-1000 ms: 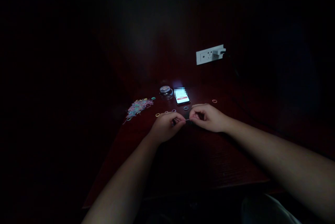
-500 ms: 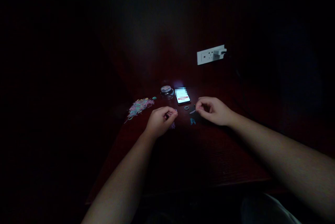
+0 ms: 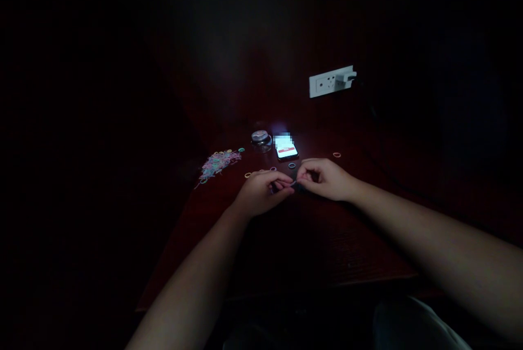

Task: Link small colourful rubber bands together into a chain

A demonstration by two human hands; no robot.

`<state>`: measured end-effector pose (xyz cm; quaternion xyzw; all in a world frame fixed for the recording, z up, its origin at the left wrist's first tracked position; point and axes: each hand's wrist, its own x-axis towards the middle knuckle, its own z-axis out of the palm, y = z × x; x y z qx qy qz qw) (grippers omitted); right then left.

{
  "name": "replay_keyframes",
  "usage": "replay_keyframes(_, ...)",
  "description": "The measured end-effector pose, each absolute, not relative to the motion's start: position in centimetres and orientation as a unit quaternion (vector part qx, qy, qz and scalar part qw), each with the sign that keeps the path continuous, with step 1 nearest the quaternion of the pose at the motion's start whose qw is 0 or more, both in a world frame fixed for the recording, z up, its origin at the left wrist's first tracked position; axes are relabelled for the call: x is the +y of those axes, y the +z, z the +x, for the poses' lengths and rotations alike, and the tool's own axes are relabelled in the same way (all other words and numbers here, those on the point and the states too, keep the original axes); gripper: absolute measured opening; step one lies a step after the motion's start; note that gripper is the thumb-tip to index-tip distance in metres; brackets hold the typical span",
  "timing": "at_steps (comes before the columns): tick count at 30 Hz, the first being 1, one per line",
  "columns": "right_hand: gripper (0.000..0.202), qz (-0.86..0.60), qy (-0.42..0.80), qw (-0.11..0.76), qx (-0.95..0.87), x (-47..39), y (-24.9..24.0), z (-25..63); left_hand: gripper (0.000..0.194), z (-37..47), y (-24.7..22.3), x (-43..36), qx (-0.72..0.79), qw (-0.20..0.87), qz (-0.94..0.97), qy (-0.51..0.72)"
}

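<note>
The right hand (image 3: 324, 178) pinches a thin, pale band (image 3: 293, 182) at its nine o'clock; the left hand (image 3: 259, 193) has thumb and forefinger slightly apart beside it. Toward twelve, a black-edged, glowing rectangular phone (image 3: 288, 154) shows a red bar (image 3: 286, 149), lettering unreadable.

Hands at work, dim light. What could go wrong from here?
Slip: the thin pale strip at the fingertips of the left hand and right hand is hard to see and might be dropped.
Nudge: the blue ring lies close beyond the fingers and could get knocked.
Spill: the colourful pile sits near the table's left edge; a bump might scatter it.
</note>
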<state>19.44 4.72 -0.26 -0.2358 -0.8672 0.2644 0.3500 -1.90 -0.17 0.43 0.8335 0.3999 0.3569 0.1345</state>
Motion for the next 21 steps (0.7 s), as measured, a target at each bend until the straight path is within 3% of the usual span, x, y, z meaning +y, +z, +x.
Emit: replay_keyframes(21,0.015,-0.306,0.186,0.422,-0.833,6.1,-0.1,20.6,0.017,-4.8,0.5,1.1,0.443,0.089,0.836,0.311)
